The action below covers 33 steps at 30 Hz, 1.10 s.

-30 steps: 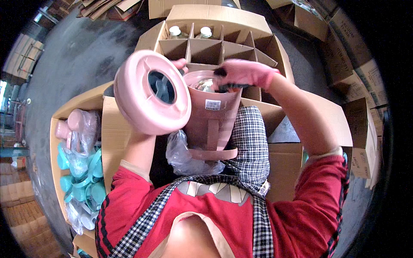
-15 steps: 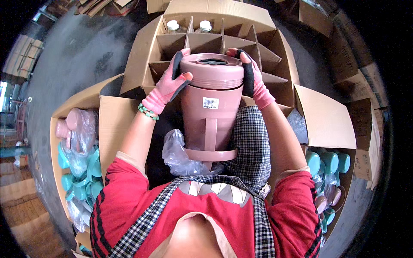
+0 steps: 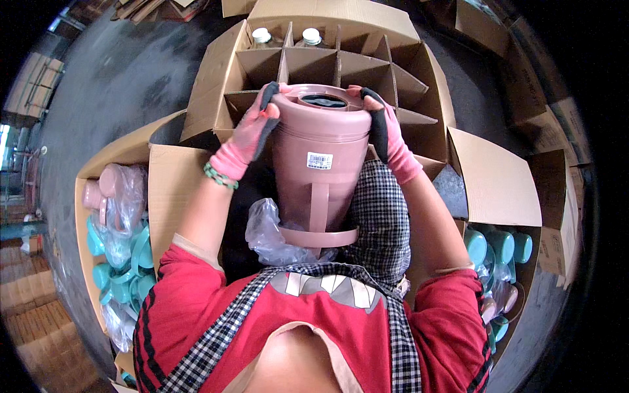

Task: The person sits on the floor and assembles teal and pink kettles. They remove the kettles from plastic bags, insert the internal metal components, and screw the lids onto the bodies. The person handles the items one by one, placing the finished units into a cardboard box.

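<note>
Grey concrete floor (image 3: 124, 85), scuffed and pale in patches, runs along the left. Flattened cardboard (image 3: 160, 8) is heaped at the far edge; brown cartons (image 3: 553, 216) are stacked along the right. Seated person in the middle, three opened boxes around.

Ahead: divided carton (image 3: 337, 10), grid of cardboard cells, two white-capped bottles (image 3: 310, 36) in its far row. Left box (image 3: 175, 183) holds teal and pink pieces, some in clear plastic; right box (image 3: 501, 180) much the same.

Pink vessel (image 3: 291, 170) stands upright before the person, white label facing them, between the divided carton and the lap. Pink lid (image 3: 321, 121) sits on its mouth; cannot tell if fully seated. Left hand (image 3: 252, 128) grips the lid's left rim, right hand (image 3: 385, 124) its right rim; both gloved, fingertips bare.

Edges: far side of the lid overlaps the near cells in this view, divider edges close to the fingers. Left of the vessel, a dark gap reaches to the box flap, partly taken by a crumpled plastic bag (image 3: 267, 230). Right side tighter: checked trouser leg (image 3: 381, 209) just beside the vessel. Flaps of both side boxes flank the forearms.
</note>
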Tool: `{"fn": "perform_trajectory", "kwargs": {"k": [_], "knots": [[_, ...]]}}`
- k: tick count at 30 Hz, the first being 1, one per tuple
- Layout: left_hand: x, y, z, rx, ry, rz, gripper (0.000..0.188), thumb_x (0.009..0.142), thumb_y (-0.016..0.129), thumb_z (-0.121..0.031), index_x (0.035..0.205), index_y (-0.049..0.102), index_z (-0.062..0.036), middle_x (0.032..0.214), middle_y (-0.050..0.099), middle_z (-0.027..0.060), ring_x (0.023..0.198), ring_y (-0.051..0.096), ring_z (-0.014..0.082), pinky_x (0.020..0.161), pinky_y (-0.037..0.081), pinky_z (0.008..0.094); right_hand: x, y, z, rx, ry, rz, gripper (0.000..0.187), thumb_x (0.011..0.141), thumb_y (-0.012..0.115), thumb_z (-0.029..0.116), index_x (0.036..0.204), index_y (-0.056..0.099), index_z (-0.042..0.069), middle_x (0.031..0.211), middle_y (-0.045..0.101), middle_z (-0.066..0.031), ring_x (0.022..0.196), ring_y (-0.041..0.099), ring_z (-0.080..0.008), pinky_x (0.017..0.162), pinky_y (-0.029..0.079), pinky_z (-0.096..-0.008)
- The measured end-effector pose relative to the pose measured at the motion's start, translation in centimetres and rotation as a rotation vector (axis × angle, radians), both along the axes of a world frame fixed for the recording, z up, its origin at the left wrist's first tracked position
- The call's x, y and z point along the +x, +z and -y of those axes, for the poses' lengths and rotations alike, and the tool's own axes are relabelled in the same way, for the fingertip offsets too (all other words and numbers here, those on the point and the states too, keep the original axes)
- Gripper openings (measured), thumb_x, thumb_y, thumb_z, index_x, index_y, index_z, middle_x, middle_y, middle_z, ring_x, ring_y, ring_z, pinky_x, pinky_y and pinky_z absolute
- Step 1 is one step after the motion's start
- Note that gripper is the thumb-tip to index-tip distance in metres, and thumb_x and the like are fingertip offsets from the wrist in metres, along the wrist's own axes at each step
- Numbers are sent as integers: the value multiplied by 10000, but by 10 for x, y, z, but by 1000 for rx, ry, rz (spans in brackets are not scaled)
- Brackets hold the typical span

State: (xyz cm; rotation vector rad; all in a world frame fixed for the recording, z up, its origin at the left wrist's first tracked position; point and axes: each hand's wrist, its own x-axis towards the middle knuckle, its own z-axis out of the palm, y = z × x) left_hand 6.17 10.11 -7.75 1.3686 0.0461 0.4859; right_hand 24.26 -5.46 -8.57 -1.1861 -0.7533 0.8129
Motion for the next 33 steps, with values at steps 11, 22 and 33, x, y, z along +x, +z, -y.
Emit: {"fn": "perform_trajectory", "kwargs": {"k": [11,22,33], "knots": [[16,-17,-10,21,221,-149,411,889,328,-371,1103,430,-35,1047,497,117,933,496,192,853,374,307,17,19,6,-100,-139,183,542,854,347,490,1076,487,16,930,521,-50,918,471,-125,793,359,-228],[25,-22,-11,148,569,-293,414,880,369,-339,1040,513,14,897,590,113,837,550,188,786,405,286,25,16,1,-226,-96,28,638,760,428,594,983,546,9,846,533,-99,828,509,-202,802,375,-306],[29,8,18,286,451,-271,341,891,388,-267,1054,522,0,1014,550,89,888,518,145,819,396,273,35,-11,-8,-161,-124,-328,535,800,440,505,982,527,10,845,544,-92,806,529,-164,750,421,-277]]}}
